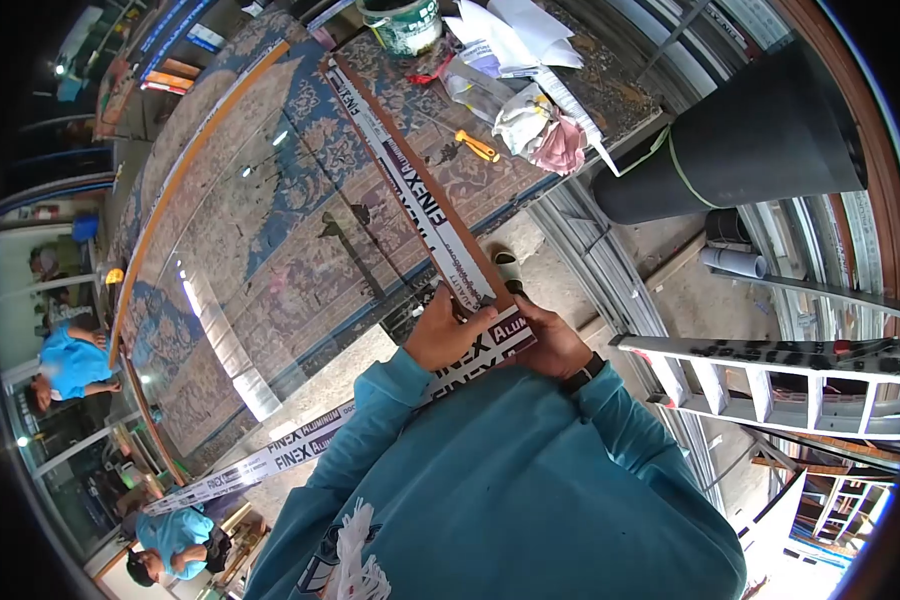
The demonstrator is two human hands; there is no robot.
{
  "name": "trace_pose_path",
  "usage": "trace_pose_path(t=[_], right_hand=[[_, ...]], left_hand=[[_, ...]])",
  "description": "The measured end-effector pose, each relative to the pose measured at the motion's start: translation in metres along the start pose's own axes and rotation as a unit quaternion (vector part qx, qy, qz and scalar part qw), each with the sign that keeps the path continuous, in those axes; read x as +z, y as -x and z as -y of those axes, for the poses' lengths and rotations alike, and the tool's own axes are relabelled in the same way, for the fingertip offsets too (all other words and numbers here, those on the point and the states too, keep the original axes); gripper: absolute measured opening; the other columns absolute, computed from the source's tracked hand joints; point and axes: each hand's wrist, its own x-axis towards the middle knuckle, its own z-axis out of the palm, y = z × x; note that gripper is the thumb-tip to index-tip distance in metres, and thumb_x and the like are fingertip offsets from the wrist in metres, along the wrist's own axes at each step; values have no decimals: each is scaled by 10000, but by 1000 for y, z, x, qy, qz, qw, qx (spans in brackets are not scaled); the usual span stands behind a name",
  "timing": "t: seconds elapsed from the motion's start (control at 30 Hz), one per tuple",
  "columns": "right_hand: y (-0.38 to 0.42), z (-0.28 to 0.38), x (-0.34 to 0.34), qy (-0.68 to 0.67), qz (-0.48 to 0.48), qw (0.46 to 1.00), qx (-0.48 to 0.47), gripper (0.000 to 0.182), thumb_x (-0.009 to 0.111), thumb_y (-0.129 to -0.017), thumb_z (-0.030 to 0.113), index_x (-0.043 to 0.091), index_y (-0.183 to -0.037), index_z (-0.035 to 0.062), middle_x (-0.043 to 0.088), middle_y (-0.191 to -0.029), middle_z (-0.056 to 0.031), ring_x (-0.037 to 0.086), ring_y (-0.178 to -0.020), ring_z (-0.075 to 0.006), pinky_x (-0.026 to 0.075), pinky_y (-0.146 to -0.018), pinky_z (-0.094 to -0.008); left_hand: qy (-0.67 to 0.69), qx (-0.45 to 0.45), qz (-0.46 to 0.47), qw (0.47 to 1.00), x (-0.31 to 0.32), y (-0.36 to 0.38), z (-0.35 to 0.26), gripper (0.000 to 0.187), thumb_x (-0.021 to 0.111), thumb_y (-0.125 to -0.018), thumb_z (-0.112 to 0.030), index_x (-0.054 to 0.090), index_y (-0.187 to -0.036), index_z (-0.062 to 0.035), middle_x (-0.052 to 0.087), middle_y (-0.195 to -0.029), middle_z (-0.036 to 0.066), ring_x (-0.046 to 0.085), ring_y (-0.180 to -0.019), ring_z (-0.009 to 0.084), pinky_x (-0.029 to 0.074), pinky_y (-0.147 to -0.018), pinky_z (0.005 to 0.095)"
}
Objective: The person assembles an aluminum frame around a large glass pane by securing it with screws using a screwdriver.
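A large glass pane (270, 270) lies over a patterned carpet, bordered by an aluminum frame (410, 190) with white FINEX ALUMINUM film and brown edges. At the frame's near corner, my left hand (448, 332) is closed around the profile, its thumb on top pointing right. My right hand (555, 343), with a dark band on the wrist, grips the outer side of the same corner. The film-covered near rail (295, 445) runs from beneath my forearm to the lower left. My fingers under the frame are hidden.
On the carpeted table (610, 95) lie an orange-handled screwdriver (477, 146), crumpled rags (540, 130) and papers, beside a green bucket (402, 25). To the right are a black roll (740, 140) and a ladder (770, 385). Two people in blue shirts (75, 362) are at the left.
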Motion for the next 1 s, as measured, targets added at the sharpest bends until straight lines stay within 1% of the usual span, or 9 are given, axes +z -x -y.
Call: trace_pose_path(t=[0.13,0.2,0.27,0.3,0.37,0.5,0.57,0.63,1.0], right_hand=[[5,27,22,39,32,996,71,524,522,-963,395,412,-1405,137,529,-1319,-84,527,-1203,-251,497,-933,-476],[5,37,32,64,44,993,84,502,538,-965,385,446,-1353,80,590,-1215,-104,602,-1089,-251,517,-918,-454],[-1,41,17,57,38,990,121,433,550,-971,315,471,-1318,68,589,-1198,-87,600,-1078,-238,517,-913,-431],[-4,42,10,85,35,987,135,402,557,-969,275,480,-1303,65,593,-1191,-79,602,-1073,-228,519,-905,-418],[-8,55,14,128,30,977,166,320,563,-966,172,516,-1260,56,613,-1148,-57,612,-1046,-198,527,-884,-385],[-24,68,3,224,20,946,233,291,582,-956,164,558,-1216,37,636,-1105,-57,629,-1003,-186,535,-874,-367],[-30,79,11,237,40,936,256,306,606,-940,152,568,-1214,20,641,-1111,-65,636,-1000,-196,538,-881,-368],[-38,81,10,255,69,923,280,349,622,-929,141,555,-1243,3,639,-1132,-75,640,-1012,-211,538,-895,-368],[-54,87,13,397,153,869,251,366,613,-943,156,556,-1250,-36,641,-1150,-84,633,-1003,-171,516,-904,-316]], left_hand=[[-10,-66,-33,997,-1,3,-8,588,653,-899,-348,423,-1285,30,645,-1129,190,641,-1051,288,503,-883,375],[-12,-75,-45,996,4,9,-29,620,630,-905,-397,414,-1295,34,643,-1118,215,649,-1038,329,512,-873,402],[-129,-140,-92,977,12,15,-58,638,630,-900,-422,411,-1294,29,642,-1103,231,644,-1030,378,515,-862,434],[-173,-97,-120,973,19,17,-57,707,648,-870,-478,400,-1276,45,664,-974,259,667,-905,426,535,-771,489],[-234,-123,-137,955,29,25,-42,730,645,-866,-496,392,-1276,53,665,-954,271,670,-886,431,537,-755,490],[-344,-150,-196,906,38,32,-39,829,669,-814,-568,396,-1239,89,649,-757,292,656,-679,458,527,-599,533],[-346,-167,-221,896,41,30,-45,887,643,-791,-640,403,-1236,88,649,-745,280,658,-663,447,524,-599,529],[-332,-235,-211,889,41,27,-54,1002,587,-752,-735,376,-1233,119,656,-791,318,681,-757,442,531,-720,532],[-266,-303,-219,889,34,28,-71,1038,587,-699,-780,376,-1233,84,664,-932,305,666,-907,439,467,-866,530]])
